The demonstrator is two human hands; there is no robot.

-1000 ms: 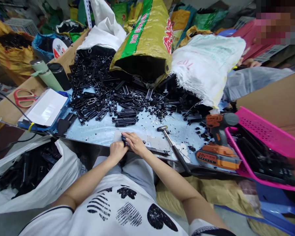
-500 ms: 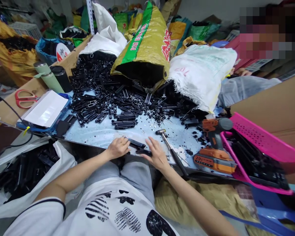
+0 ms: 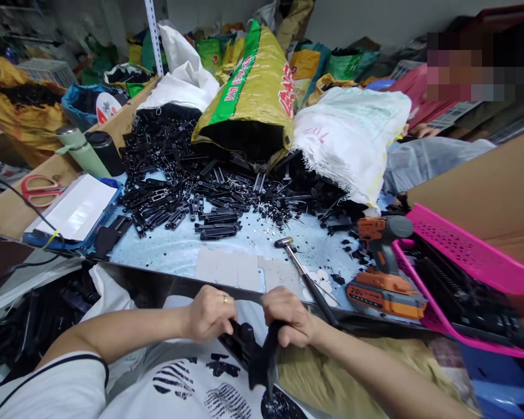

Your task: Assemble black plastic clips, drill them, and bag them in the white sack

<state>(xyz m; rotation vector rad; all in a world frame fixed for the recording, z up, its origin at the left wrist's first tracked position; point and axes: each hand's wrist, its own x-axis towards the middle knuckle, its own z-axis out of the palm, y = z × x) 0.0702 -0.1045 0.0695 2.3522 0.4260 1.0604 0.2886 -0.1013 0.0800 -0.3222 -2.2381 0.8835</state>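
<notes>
My left hand (image 3: pixel 209 314) and my right hand (image 3: pixel 290 315) are both closed on a long black plastic part (image 3: pixel 251 352), held over my lap just in front of the table's near edge (image 3: pixel 157 279). The two halves of the part meet in a V below my hands. A ring shows on my left hand. A heap of similar black plastic parts (image 3: pixel 192 174) covers the far half of the table. A small stack of them (image 3: pixel 216 224) lies nearer, behind pale pads (image 3: pixel 244 270).
A hammer (image 3: pixel 305 273) and an orange cordless drill (image 3: pixel 382 262) lie right of my hands. A pink basket (image 3: pixel 471 256) of black parts stands far right. Sacks (image 3: pixel 253 87) spill parts at the back. Bottles (image 3: pixel 85 151), scissors (image 3: pixel 37 186) and a white box (image 3: pixel 74 206) sit left. Another person sits top right.
My hands have left the table top, where they lay on black parts, and pulled back over my lap, now gripping a black part between them.
</notes>
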